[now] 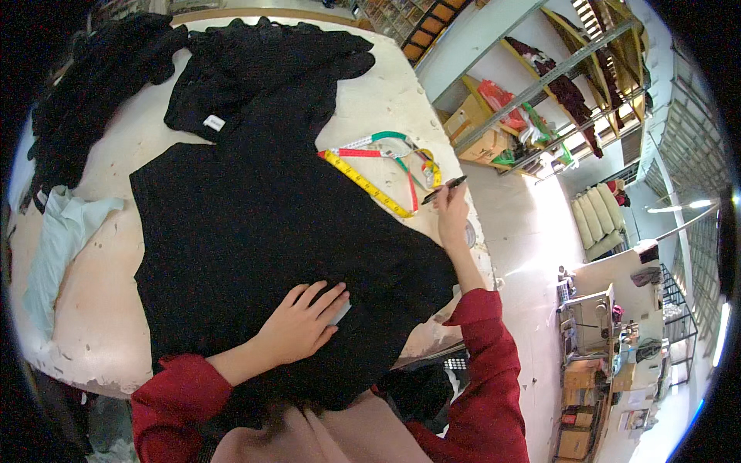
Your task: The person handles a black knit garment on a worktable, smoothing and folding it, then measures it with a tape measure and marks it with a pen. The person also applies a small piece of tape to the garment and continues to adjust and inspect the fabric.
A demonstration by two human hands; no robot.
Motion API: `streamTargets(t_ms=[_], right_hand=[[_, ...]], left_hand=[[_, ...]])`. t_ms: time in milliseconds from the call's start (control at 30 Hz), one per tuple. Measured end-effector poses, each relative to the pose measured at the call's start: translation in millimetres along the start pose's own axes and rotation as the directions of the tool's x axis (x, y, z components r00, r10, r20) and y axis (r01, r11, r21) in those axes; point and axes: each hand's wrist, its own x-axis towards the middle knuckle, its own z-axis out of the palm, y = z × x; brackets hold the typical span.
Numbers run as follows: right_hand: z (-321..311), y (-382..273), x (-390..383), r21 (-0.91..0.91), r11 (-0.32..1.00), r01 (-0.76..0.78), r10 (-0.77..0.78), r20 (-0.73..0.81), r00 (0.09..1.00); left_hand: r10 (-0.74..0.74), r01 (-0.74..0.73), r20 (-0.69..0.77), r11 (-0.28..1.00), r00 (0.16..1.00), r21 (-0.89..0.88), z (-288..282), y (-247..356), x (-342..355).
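Note:
A black garment (231, 224) lies spread across the pale table, its lower part hanging toward me over the near edge. Flat on the cloth rests my left hand (302, 322), fingers stretched and spread. A small pale tag (340, 312) shows beside its thumb and forefinger, partly covered. My right hand (453, 212) is closed around a dark pen (445, 189) near the table's right edge. Just left of the pen lies a yellow, red and green measuring tape (367, 182), loosely looped on the tabletop.
Heaped black garments (262, 62) cover the far side of the table, with another black pile (100, 92) at the far left. A pale blue cloth (65, 239) lies on the left. Beyond the right edge stand shelves with a cardboard box (478, 131).

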Motion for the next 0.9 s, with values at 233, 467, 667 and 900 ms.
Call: streamTargets(t_ms=[233, 467, 667, 900], right_hand=[[4.2, 5.7, -1.9, 0.047, 0.997, -0.06, 0.058, 0.035, 0.998], [-83.1, -66.5, -14.8, 0.771, 0.621, -0.138, 0.115, 0.085, 0.99], [-114.8, -143.3, -84.0, 0.93, -0.362, -0.065, 0.076, 0.099, 0.992], [-48.2, -190.2, -159.9, 0.789, -0.257, -0.558, 0.201, 0.609, 0.768]], left_hand=[[0.017, -0.017, -0.002, 0.999, 1.0, 0.036, 0.1, 0.8, 1.5], [0.069, -0.124, 0.213, 0.959, 0.975, 0.257, -6.2, 19.4, -10.8], [-0.006, -0.101, 0.283, 0.927, 0.959, 0.36, -25.8, 57.1, -47.2], [-0.054, 0.02, 0.155, 0.977, 0.986, 0.214, -5.8, 50.8, -32.8]])
